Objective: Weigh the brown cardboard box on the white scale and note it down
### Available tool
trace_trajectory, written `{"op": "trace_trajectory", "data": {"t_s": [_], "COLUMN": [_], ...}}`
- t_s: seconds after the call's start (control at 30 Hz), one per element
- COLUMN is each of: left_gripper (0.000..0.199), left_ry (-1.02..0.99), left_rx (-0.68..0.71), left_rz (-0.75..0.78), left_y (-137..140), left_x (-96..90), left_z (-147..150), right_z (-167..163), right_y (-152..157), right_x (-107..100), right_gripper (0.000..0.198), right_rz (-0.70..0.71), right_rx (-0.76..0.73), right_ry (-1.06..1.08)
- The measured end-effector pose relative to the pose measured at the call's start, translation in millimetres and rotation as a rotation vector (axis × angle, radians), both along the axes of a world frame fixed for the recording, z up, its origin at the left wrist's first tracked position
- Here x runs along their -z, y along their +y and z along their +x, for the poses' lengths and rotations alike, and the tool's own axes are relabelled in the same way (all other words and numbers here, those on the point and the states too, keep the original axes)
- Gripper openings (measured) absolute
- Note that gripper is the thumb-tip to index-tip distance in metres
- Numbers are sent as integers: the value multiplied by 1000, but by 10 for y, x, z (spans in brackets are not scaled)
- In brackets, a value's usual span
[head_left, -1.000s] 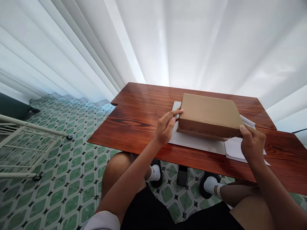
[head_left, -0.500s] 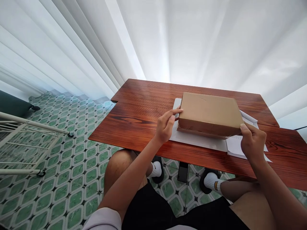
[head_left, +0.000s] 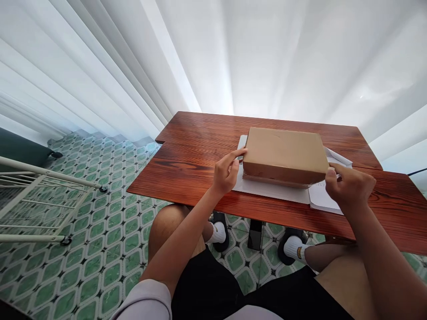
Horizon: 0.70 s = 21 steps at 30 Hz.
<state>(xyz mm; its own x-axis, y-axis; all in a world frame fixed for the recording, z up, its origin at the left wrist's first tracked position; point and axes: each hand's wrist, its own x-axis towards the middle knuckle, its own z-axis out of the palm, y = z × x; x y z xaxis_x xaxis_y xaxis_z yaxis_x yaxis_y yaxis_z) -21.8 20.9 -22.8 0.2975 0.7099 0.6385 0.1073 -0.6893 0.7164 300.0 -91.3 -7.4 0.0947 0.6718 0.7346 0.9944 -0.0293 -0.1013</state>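
A closed brown cardboard box (head_left: 283, 149) sits over a white flat sheet or board (head_left: 273, 192) on the wooden table. My left hand (head_left: 227, 171) holds the box at its left end, index finger along the top edge and thumb lower down the side. At the box's front right corner, my right hand (head_left: 350, 184) pinches the edge between thumb and bent fingers. Whatever is inside the box is hidden. White papers (head_left: 325, 198), one with faint writing, stick out from under the right end of the box, close to my right hand.
The reddish-brown table (head_left: 187, 164) has a stepped outline and reaches over my knees. A white curtain (head_left: 267, 58) hangs behind it. To the left, a cream wire rack on castors (head_left: 50, 204) stands on green patterned tiles (head_left: 110, 222). A dark table leg (head_left: 255, 235) shows between my feet.
The view has shifted slightly, so the table and box appear a little differently placed. My right hand has turned at the box corner, its wrist farther out. Both hands stay on the box.
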Motion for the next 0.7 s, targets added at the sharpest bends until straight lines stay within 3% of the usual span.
{"op": "trace_trajectory", "data": {"t_s": [0.1,0.17,0.23,0.4,0.57,0.7], "left_gripper": [33,28,26,25,36,27], "left_ry": [3,14,53,183,421,570], "left_rx": [-96,-236,-368,-518,-607,-671], "left_rz": [78,94,92,69,-6,-55], "left_y": [58,116,175,209,97,53], "left_x": [90,155,200,201,283,413], "left_z": [-50,-108,-191,-505,-830,-941], "right_z": [23,-13,-69,-211,-470,-741], "right_y": [9,-2,-23,-65,-106,-127], "right_x": [-48,-83,-119,-166,-48,149], "right_gripper": [35,43,44,31,33,35], "right_rz": [191,279,314,375,334,251], "right_rx": [-18,-63,-149,-419,-597,-760], "right_ry": [21,28,-50,-281,-315,-344]}}
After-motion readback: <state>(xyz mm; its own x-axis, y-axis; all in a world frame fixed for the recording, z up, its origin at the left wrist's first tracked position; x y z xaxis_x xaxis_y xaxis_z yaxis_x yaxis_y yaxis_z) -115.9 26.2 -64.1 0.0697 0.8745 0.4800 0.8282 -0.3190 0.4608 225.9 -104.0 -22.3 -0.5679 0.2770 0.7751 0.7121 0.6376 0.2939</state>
